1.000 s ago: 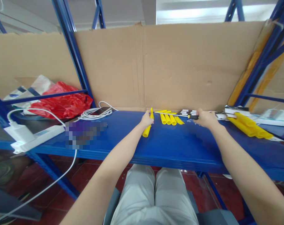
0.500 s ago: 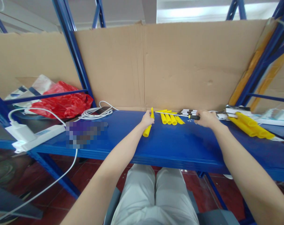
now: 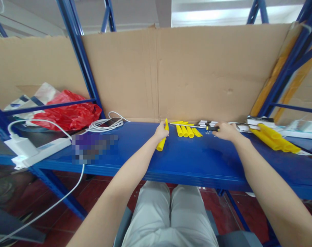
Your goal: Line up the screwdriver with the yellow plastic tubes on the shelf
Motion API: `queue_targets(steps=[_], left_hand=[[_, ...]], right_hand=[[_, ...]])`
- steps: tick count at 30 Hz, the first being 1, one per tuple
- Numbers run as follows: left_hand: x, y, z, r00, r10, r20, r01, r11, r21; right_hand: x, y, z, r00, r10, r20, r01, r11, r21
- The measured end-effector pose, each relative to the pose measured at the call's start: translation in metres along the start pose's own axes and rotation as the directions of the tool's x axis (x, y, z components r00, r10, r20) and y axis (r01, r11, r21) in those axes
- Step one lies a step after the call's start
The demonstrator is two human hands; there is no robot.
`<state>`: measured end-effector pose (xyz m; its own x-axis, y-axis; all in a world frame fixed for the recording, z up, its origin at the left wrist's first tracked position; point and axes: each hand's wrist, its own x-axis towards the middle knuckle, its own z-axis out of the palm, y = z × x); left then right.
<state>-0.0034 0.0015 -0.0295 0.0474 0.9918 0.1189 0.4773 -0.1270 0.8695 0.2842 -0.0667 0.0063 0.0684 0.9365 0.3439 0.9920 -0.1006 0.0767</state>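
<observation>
My left hand [image 3: 161, 131] is closed round a yellow tube [image 3: 163, 140] that lies on the blue shelf [image 3: 192, 161], its lower end pointing toward me. My right hand [image 3: 226, 131] grips the black handle of a screwdriver [image 3: 194, 126]; its thin metal shaft runs left across a small row of yellow tubes [image 3: 185, 129] at the back of the shelf. Some small black-and-white parts [image 3: 207, 122] lie just behind the shaft.
A cardboard sheet [image 3: 187, 72] backs the shelf. More yellow tubes [image 3: 274, 139] and white items lie at the right. On the left are a coiled white cable with a phone [image 3: 107, 123], a white power strip [image 3: 37, 151] and a red plastic bag [image 3: 66, 111]. Blue rack posts stand either side.
</observation>
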Motion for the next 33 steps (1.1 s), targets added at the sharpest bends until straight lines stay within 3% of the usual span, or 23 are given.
queue_targets(steps=[7, 13, 17, 21, 25, 29, 33], left_hand=[[0.006, -0.002, 0.001, 0.999, -0.013, -0.04, 0.013, 1.0, 0.0], [0.012, -0.003, -0.004, 0.99, 0.022, -0.139, -0.018, 0.999, 0.029], [0.01, 0.0, -0.007, 0.98, 0.116, -0.162, -0.111, 0.993, 0.043], [0.004, 0.005, -0.007, 0.951, 0.273, -0.148, -0.262, 0.961, 0.087], [-0.003, 0.009, -0.006, 0.911, 0.407, -0.075, -0.391, 0.906, 0.163], [-0.009, 0.01, -0.001, 0.85, 0.518, 0.096, -0.525, 0.815, 0.244], [-0.013, 0.008, 0.009, 0.748, 0.616, 0.246, -0.664, 0.686, 0.299]], right_hand=[[0.001, 0.003, 0.002, 0.998, 0.047, -0.042, -0.048, 0.998, -0.032], [0.004, 0.011, 0.004, 1.0, -0.004, -0.021, 0.003, 0.999, -0.037], [0.004, 0.007, 0.005, 0.99, -0.133, 0.039, 0.13, 0.989, 0.07], [0.002, -0.008, 0.007, 0.94, -0.315, 0.131, 0.27, 0.921, 0.28], [-0.001, -0.028, 0.008, 0.899, -0.4, 0.18, 0.31, 0.869, 0.387], [-0.003, -0.042, 0.013, 0.867, -0.452, 0.21, 0.335, 0.841, 0.426], [-0.002, -0.051, 0.02, 0.873, -0.484, 0.064, 0.368, 0.739, 0.565]])
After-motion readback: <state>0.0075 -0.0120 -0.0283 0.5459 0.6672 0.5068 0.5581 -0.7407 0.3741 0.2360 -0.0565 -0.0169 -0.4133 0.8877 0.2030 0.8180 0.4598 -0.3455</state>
